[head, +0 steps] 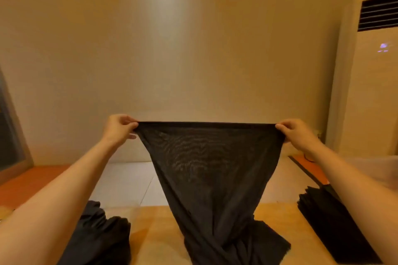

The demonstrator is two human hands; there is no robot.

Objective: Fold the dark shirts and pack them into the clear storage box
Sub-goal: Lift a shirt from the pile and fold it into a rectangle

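Head view: a dark shirt (206, 168) is pinched taut at its top corners by the left hand (119, 128) and the right hand (298, 133), and its twisted tail (on the table (155, 232) at 6 o'clock) may be folded in crooked.

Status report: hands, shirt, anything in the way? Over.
Left grip, right grip pinch shirt by top corners, raised, taut. Its tail rests on table. Stack right, by box; pile left; neither touching shirt.
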